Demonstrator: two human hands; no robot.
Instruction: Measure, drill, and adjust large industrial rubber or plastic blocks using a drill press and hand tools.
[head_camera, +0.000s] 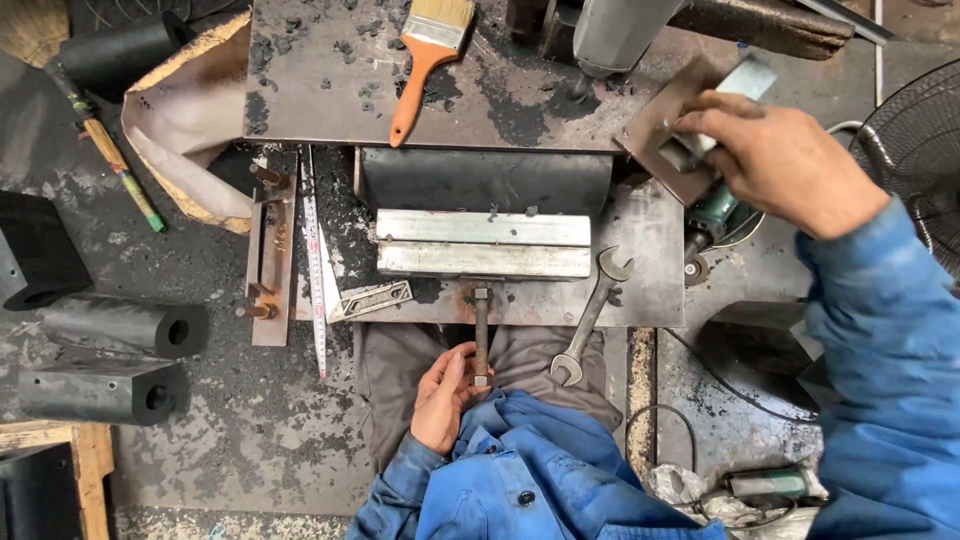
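the left hand (443, 393) pinches the end of a long bolt (481, 335) below the two metal bars (484, 243); the right hand (785, 160) grips a small metal block (722, 100) on a flat plate (660, 135).

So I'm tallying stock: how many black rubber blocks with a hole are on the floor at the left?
2 show holes: one lying mid-left, another just below it. A third black block sits at the left edge above them, cut off, so its hole can't be confirmed.

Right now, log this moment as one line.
left hand: grips bolt | right hand: on metal block | wrench: lying free
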